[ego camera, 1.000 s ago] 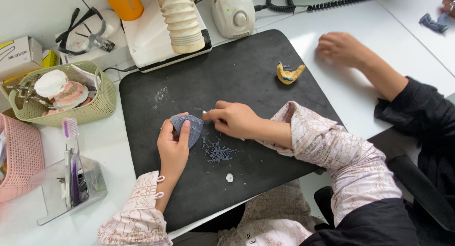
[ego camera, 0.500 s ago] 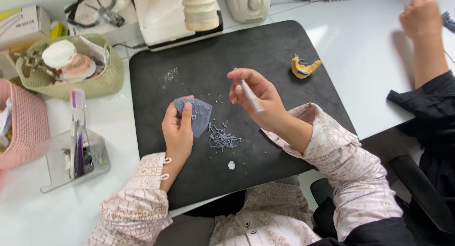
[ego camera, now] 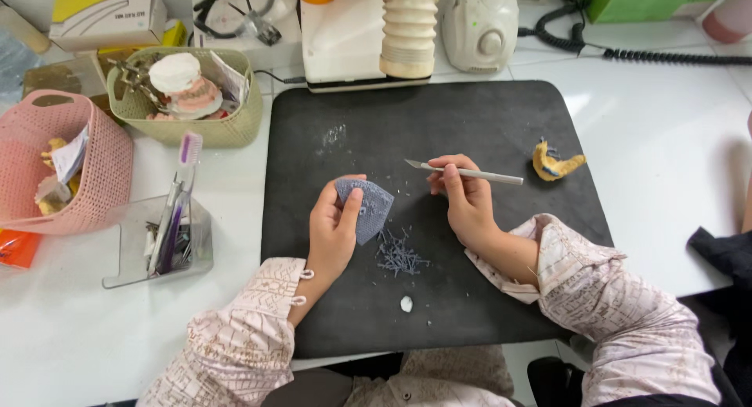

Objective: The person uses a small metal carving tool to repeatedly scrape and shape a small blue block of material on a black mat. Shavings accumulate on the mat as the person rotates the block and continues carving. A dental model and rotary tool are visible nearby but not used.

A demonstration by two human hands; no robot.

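Head cam, looking straight down at the bench. Left hand point(ego camera: 333, 231) is curled around a flat, blue-grey, roughly fan-shaped piece of wax-like sheet point(ego camera: 366, 207), with the thumb on top and the fingers wrapped under its left edge, so it's pinched firmly and sits just above the mat. Right hand point(ego camera: 464, 199) is closed in a pen-style pinch on a slim silver-handled craft knife point(ego camera: 464, 172), blade tip pointing to 9 o'clock, handle running off to 3 o'clock. The blade is clear of the sheet right now, sitting up around 1 o'clock from it with a small gap between.

My take on doing this bit well: keep the left thumb back from whatever edge gets trimmed, cut with shallow passes away from the fingers, and brace the right wrist on the mat so the tip doesn't skid. The sheet looks soft, so light pressure should be plenty.

Moving outward, a little heap of blue-grey shavings point(ego camera: 398, 256) lies on the black rubbery work mat point(ego camera: 501, 117) at roughly 5 o'clock from the sheet, and a small white lump point(ego camera: 406, 303) sits further down at 6. A yellow arch-shaped dental piece point(ego camera: 553, 162) rests near the mat's right edge, at 3 o'clock from the knife hand. Off the mat to the left is a clear holder with brushes point(ego camera: 166, 235), plus a pink plastic basket point(ego camera: 55, 164) and a green woven basket holding plaster models point(ego camera: 192, 101).
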